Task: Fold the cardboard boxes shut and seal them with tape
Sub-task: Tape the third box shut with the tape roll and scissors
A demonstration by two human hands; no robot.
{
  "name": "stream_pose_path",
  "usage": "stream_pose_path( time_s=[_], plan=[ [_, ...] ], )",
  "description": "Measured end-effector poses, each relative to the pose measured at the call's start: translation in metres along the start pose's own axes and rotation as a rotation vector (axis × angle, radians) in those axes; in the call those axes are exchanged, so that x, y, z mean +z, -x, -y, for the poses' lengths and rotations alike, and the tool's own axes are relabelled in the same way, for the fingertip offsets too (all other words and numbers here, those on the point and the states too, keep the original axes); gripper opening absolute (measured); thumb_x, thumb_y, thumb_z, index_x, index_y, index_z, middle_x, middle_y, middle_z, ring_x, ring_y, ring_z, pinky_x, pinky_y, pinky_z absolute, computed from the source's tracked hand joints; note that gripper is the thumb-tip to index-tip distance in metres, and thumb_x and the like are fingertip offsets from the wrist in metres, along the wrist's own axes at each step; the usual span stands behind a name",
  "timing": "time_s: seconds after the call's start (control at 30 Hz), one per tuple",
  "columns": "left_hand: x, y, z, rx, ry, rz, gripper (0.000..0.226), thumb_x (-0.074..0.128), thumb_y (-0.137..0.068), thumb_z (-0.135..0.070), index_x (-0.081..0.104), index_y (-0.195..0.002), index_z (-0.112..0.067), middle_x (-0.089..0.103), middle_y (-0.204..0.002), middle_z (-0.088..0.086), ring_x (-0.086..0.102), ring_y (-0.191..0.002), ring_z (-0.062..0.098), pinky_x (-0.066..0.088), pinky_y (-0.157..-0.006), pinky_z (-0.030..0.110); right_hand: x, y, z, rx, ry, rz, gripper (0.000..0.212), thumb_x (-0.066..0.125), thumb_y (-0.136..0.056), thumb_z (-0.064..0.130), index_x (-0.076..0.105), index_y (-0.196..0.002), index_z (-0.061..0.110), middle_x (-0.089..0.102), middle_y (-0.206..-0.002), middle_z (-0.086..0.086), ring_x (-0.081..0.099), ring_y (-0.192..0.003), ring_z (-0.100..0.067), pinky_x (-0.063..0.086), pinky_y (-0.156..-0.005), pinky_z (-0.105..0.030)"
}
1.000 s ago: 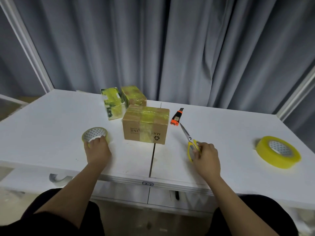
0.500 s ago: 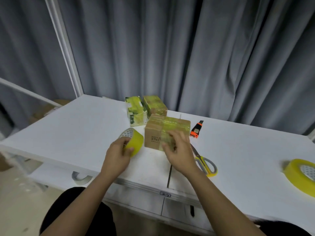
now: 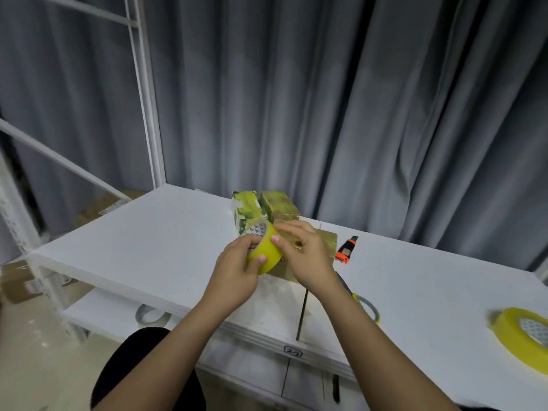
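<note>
Both hands hold one yellow tape roll raised above the white counter. The left hand curls round its lower side; the right hand pinches its upper rim. Directly behind the hands sits a taped cardboard box, with two more boxes beyond. Right of the right hand lie a utility knife, scissors and, well apart, a second tape roll.

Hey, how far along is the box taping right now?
Two boxes at the back look done, wrapped in yellow tape. The front box is folded shut with tape over its top. The left hand grips a tape roll while the right hand picks at it. Probably left: pulling tape and cutting it; the scissors lie on the table.
</note>
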State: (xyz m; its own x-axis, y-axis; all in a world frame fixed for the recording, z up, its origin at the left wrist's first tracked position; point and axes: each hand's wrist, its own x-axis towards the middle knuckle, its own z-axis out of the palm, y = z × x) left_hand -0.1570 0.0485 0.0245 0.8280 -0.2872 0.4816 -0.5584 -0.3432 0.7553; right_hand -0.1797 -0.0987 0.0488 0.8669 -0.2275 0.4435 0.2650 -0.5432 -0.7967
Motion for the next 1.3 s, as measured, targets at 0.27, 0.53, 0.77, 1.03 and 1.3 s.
stream_pose_path(
  time_s=[0.27,0.53,0.77,1.03,1.3],
  plan=[
    [0.002,0.001,-0.010,0.048,0.004,-0.003,0.022,0.060,-0.088,-0.009,0.059,-0.106,-0.022,0.060,-0.102,-0.007,0.055,-0.095,0.015,0.045,-0.082,0.031,-0.004,0.011,0.014,-0.128,0.050,-0.084,0.009,0.064,-0.087,0.007,0.068,-0.090,0.015,0.062,-0.094,0.000,0.054,-0.083,0.000,0.039,-0.074,-0.006],
    [0.006,0.002,-0.015,0.128,0.026,0.141,0.018,0.049,-0.089,-0.051,0.052,-0.095,-0.034,0.059,-0.078,-0.013,0.055,-0.071,0.004,0.043,-0.061,0.026,-0.020,-0.005,0.015,0.096,-0.080,-0.081,0.014,0.058,-0.091,0.006,0.063,-0.082,0.015,0.060,-0.078,0.012,0.054,-0.074,0.002,0.040,-0.066,-0.004],
    [0.025,-0.009,-0.001,-0.030,0.172,0.294,0.028,0.050,-0.094,-0.045,0.051,-0.116,-0.029,0.073,-0.086,0.001,0.070,-0.079,0.016,0.054,-0.080,0.041,-0.039,-0.008,0.002,-0.084,0.018,-0.279,0.028,0.057,-0.090,0.005,0.057,-0.077,0.029,0.061,-0.085,0.008,0.055,-0.079,0.001,0.039,-0.071,-0.007],
    [0.055,-0.019,0.012,-0.284,0.386,0.388,0.017,0.052,-0.093,-0.042,0.055,-0.098,-0.026,0.070,-0.083,0.001,0.069,-0.078,0.019,0.053,-0.073,0.032,-0.059,-0.022,-0.018,0.012,0.103,-0.194,0.015,0.061,-0.088,0.008,0.066,-0.079,0.019,0.064,-0.087,0.001,0.055,-0.077,0.000,0.041,-0.069,-0.010],
    [0.059,-0.067,0.041,-0.044,-0.207,0.281,0.019,0.048,-0.095,-0.020,0.056,-0.110,-0.013,0.057,-0.112,0.003,0.051,-0.109,0.024,0.042,-0.089,0.033,-0.086,-0.045,-0.022,-0.023,0.366,0.184,0.012,0.060,-0.090,0.007,0.066,-0.083,0.014,0.061,-0.089,0.002,0.053,-0.080,-0.007,0.042,-0.077,-0.022]
  ],
)
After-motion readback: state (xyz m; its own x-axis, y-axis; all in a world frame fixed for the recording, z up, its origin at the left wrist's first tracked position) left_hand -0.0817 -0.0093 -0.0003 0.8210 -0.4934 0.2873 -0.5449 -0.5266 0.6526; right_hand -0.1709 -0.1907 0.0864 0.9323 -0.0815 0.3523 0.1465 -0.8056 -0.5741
